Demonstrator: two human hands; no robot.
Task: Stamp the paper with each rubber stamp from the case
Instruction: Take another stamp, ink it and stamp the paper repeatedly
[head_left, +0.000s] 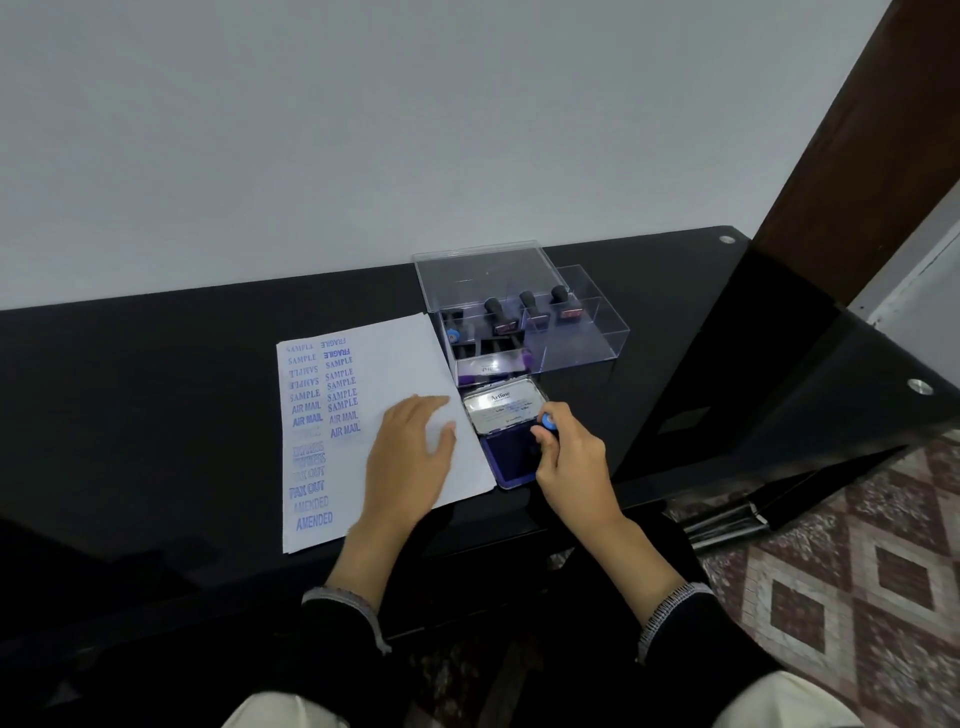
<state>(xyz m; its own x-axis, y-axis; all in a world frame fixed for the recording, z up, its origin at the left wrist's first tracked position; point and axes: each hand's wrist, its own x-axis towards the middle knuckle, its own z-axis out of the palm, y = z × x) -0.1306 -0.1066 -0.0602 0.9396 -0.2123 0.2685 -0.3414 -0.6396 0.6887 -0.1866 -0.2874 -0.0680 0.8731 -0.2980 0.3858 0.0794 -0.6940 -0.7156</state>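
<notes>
Right hand (569, 457) fingers grip a stamp (546, 422) on the ink pad (511, 457); left hand (413, 457) flat on paper (405, 364).

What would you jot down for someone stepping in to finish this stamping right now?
Left hand: flat on the paper, holding it still.
Right hand: grip on a blue-topped stamp, pressed onto the open ink pad.
Clear case behind the pad holds several more stamps.
Done: two columns of prints on the paper's left side, from SAMPLE down to AMENDED.
Left: print this stamp, then the ones in the case.
</notes>
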